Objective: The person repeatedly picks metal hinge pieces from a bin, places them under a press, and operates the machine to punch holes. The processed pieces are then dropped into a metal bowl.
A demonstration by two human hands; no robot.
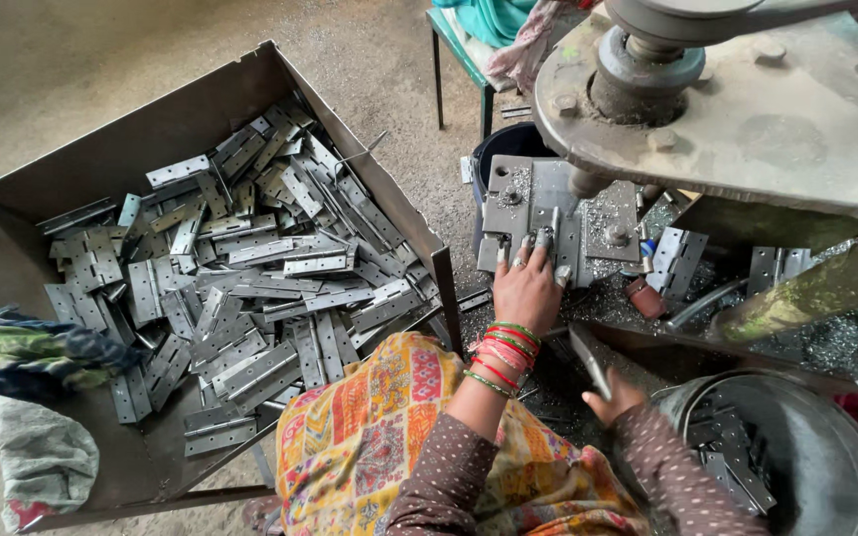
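Note:
My left hand (528, 283) rests on a grey metal hinge (538, 213) that lies on the work plate (508, 203) of a drill press, fingers spread over it. Red and green bangles circle that wrist. My right hand (612, 397) is lower, near my lap, closed on a flat metal hinge (590, 362) that sticks up out of the fist. The press's spindle (584, 182) hangs just above the plate.
A large metal bin (22, 248) full of several grey hinges stands to the left. A steel bucket (816, 437) with a few hinges sits at the lower right. Metal shavings cover the machine base (826, 342). Rags (32, 352) hang on the bin's edge.

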